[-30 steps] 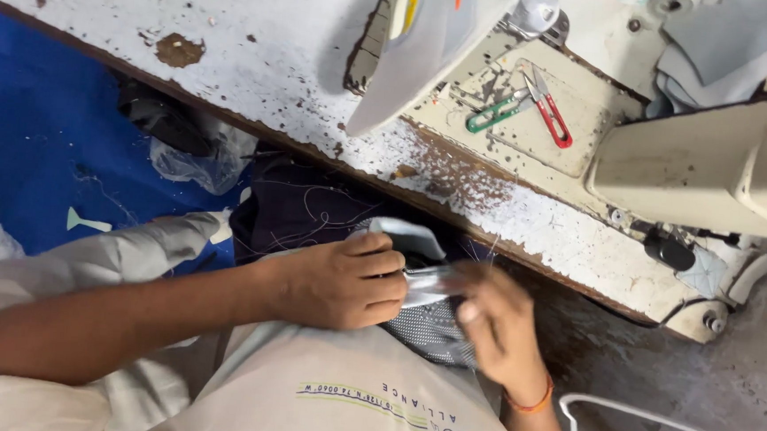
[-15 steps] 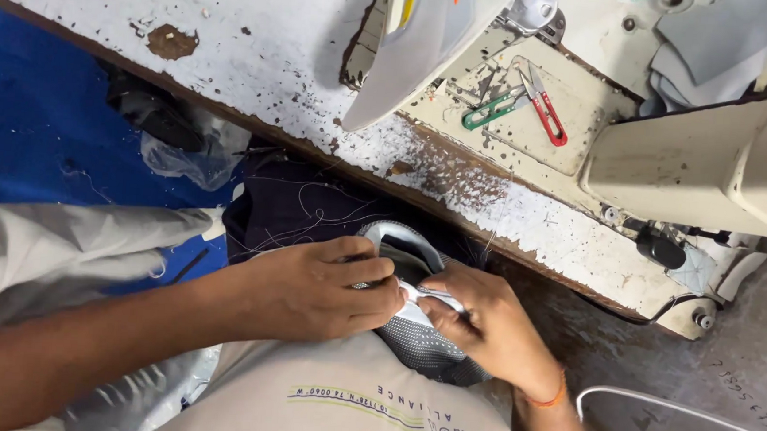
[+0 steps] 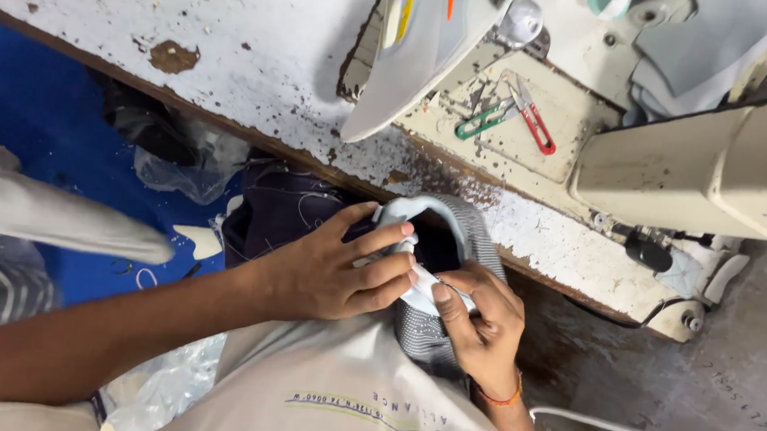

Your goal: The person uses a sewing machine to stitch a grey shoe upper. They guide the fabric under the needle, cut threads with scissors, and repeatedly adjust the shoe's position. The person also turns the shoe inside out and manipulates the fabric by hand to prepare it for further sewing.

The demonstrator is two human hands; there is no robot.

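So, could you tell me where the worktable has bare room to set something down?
The chipped white tabletop left of the pale curved piece is bare. It is crowded around the thread snips and sewing machine; both hands fill the near edge.

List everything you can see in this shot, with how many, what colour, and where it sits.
shoe upper: one, grey knit with pale lining, on the lap below the table edge
white tab: one, pinched between both hands
work table: one, chipped white top, across the upper frame
sewing machine: one, cream, right side of table
thread snips: two, one red, one green, on the machine bed
pale shoe piece: one, light grey, top centre
dark fabric: one, navy, under the table edge
plastic bag: clear, left below table
left hand: on the upper
right hand: gripping the tab
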